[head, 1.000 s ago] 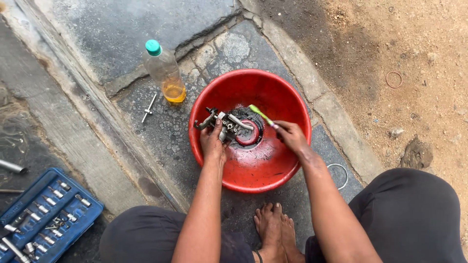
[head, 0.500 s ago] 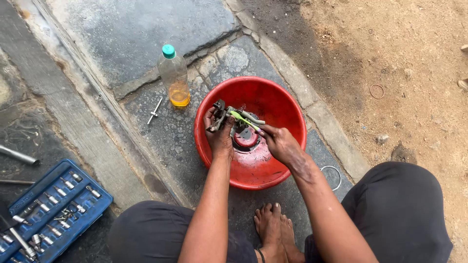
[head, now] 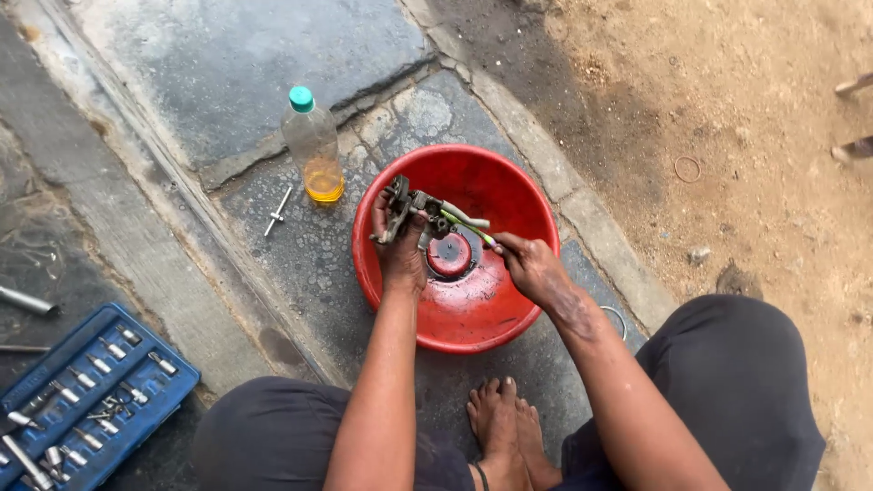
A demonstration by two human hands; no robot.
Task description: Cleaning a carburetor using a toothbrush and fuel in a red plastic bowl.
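- The left hand (head: 400, 257) was clenched around a grimy metal engine part (head: 406, 207), holding it up over the far-left side of the red plastic basin (head: 382, 282).
- The right hand (head: 530, 266) gripped the handle end of a green toothbrush (head: 466, 227), whose head lay against the metal part.
- The part was a small, dark, oily casting with levers and fittings sticking out; finer detail could not be made out.
- The basin sat on a stained stone slab between the person's knees; a round raised hump (head: 450, 255) showed at its bottom, with dark liquid pooled around it.
- A clear plastic bottle (head: 314, 145) with a teal cap stood upright just beside the basin's far-left rim, holding a little yellow liquid at its base.
- A small T-shaped metal tool (head: 278, 211) lay on the slab near the bottle, apart from the basin.
- An open blue socket set case (head: 86, 391) lay well to the left on the dark ground, with sockets and bits in its slots.
- The person's bare feet (head: 505, 427) rested on the slab just below the basin, between dark trouser legs.
- A thin wire ring (head: 616, 320) lay on the slab by the right forearm, and another ring (head: 687, 169) lay on the sandy ground to the right.
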